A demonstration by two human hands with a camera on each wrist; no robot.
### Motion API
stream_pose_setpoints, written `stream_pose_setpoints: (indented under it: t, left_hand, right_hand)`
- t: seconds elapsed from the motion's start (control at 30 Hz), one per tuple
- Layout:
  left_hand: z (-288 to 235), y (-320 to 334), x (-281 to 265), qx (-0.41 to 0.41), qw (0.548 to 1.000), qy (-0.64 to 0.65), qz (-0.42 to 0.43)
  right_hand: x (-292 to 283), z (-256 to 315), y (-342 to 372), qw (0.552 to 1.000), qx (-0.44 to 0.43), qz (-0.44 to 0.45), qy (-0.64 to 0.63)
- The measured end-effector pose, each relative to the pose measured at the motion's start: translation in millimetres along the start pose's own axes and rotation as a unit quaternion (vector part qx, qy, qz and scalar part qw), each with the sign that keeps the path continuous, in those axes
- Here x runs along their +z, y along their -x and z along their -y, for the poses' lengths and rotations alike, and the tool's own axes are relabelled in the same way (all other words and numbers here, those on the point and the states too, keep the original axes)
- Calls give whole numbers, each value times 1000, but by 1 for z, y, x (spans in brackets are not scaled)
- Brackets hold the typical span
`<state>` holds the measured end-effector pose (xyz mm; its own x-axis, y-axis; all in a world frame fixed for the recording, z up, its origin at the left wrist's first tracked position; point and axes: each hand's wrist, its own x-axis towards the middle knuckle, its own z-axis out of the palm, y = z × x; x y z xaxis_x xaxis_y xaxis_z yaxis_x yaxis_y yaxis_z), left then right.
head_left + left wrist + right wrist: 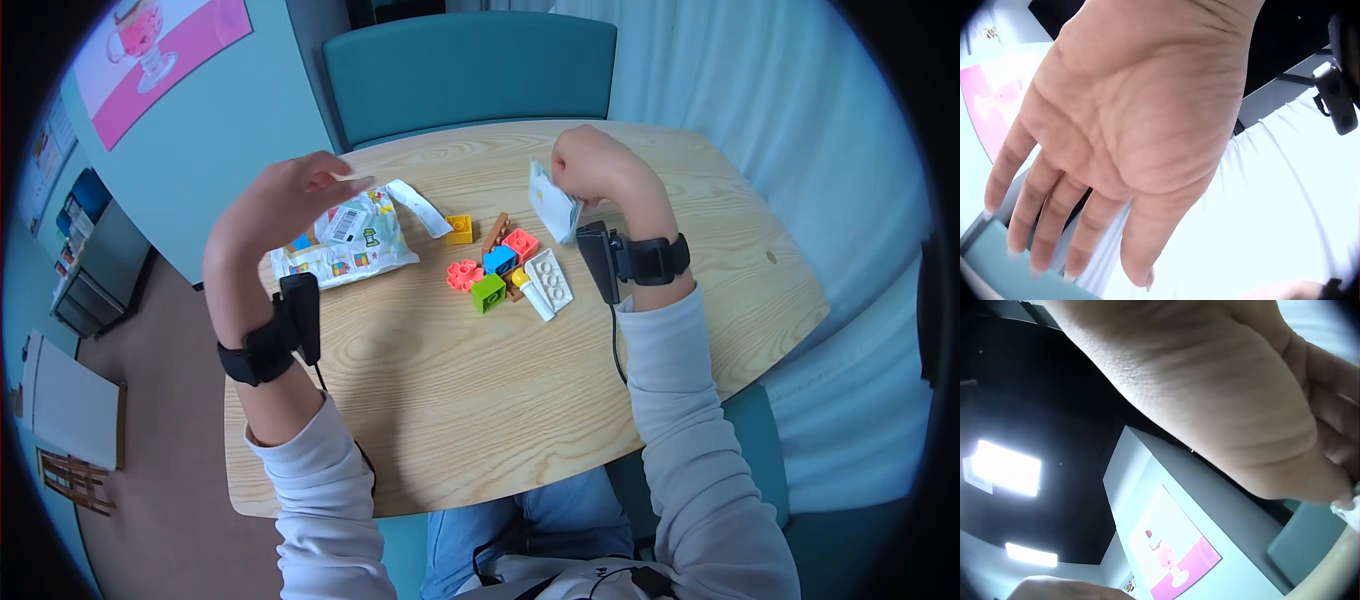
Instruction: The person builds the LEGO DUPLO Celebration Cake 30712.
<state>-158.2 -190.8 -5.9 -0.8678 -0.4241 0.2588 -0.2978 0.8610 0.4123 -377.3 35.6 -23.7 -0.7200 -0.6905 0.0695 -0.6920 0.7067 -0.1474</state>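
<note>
My left hand (pixel 285 195) hovers over a printed white plastic bag (pixel 350 250), fingers loosely bent and nothing in them. Its bare palm fills much of the left wrist view. With the right hand (pixel 605 170) I pinch a thin white folded leaflet (pixel 552 203) on edge at the table's far side. Only a white corner of it shows by the thumb in the right wrist view. Between the hands lie toy bricks: a green brick (pixel 488 293), a blue brick (pixel 499 261), a coral flower piece (pixel 464 276), a white studded plate (pixel 552 282) and a yellow-headed piece (pixel 533 295).
A torn white strip (pixel 420 208) lies beside the bag, near a yellow brick (pixel 459 229). All rest on a wooden table (pixel 480 400). A teal chair (pixel 470 75) stands behind it, and a pale curtain (pixel 840 200) hangs at the right.
</note>
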Motion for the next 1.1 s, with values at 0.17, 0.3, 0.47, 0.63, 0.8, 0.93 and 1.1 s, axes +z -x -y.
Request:
stream_pose_setpoints:
  t: [0.17, 0.3, 0.47, 0.63, 0.8, 0.93, 1.1]
  left_hand:
    - [-41, 0, 9, 55, 998, 13, 13]
    - [-64, -1, 18, 98, 948, 303, -19]
    - [-77, -3, 25, 161, 840, 505, -118]
    - [-74, -7, 27, 167, 829, 513, -145]
    - [-82, -1, 26, 169, 800, 550, -168]
    - [-77, -6, 28, 163, 764, 606, -149]
    - [-81, -4, 26, 122, 763, 611, -169]
  right_hand:
    - [-20, 4, 12, 961, -135, -131, -201]
    - [-37, 29, 34, 836, -274, -160, -448]
    - [-47, 42, 56, 818, -317, -126, -463]
    - [-54, 45, 73, 825, -321, -122, -449]
    - [-59, 39, 80, 784, -368, -33, -498]
    - [-62, 38, 82, 775, -371, -2, -512]
    - [-75, 44, 104, 801, -362, 35, -475]
